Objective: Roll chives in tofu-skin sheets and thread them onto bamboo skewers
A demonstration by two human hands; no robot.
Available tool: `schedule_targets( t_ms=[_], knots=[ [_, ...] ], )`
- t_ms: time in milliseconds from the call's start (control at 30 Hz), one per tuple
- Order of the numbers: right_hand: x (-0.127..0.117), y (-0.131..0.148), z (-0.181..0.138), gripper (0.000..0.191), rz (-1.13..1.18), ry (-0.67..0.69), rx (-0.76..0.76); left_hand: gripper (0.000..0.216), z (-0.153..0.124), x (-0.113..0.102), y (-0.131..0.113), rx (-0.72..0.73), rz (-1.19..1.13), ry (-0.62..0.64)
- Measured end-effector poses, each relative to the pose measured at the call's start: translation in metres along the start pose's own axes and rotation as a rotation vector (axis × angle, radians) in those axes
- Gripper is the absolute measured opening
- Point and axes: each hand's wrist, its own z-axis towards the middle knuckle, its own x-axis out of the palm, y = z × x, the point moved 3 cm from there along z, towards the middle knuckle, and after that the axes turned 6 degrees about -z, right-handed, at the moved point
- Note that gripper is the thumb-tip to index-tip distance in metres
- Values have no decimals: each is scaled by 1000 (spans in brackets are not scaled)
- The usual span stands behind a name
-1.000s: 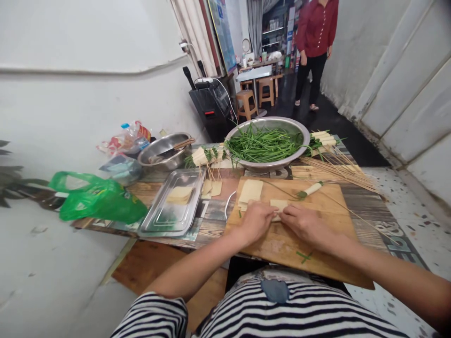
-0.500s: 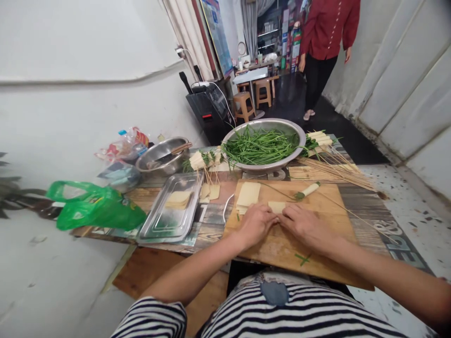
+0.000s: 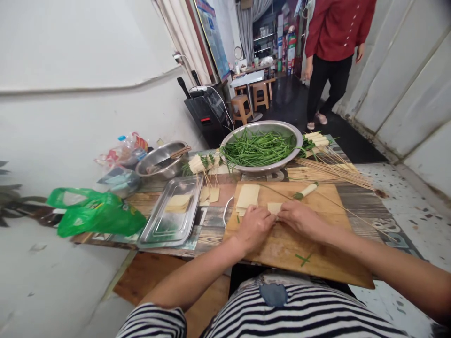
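On the wooden cutting board, my left hand and my right hand meet fingertip to fingertip. Both are closed on the near edge of a pale yellow tofu sheet. My fingers cover much of it, so whatever may lie inside is hidden. A stack of tofu sheets lies just beyond my left hand. Past my right hand rests a finished tofu roll with green ends, and a thin skewer lies near it. Bits of chive are at the board's near side.
A steel basin of chives stands behind the board, with loose skewers and skewered rolls to its right. Leftward are a metal tray, more rolls, a steel bowl and a green bag. A person is beyond the table.
My hands have stayed at the sheet, with fingers shifting slightly and the right hand turned a little more over it. The person in red has stepped nearer.
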Motion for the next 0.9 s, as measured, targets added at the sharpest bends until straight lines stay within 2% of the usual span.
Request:
schedule_targets(
  t_ms=[133, 233, 367, 500, 633, 900],
  knots=[
    [2, 0, -3, 33, -58, 9, 47, 24, 2, 0, 4, 1, -2, -17],
    [7, 2, -9, 32, -164, -40, 82, 25, 8, 1, 10, 0, -72, 18],
    [12, 9, -16, 26, -279, -131, -15, 26, 13, 0, 13, 11, -143, 39],
    [14, 7, -14, 27, -257, -110, 5, 25, 10, 2, 12, 15, -107, 14],
    [14, 1, -7, 29, -238, -70, -41, 23, 7, 8, 12, 34, -36, -18],
    [-6, 1, -1, 35, -40, 30, -11, 28, 1, 7, 8, 81, 56, -63]
  ],
)
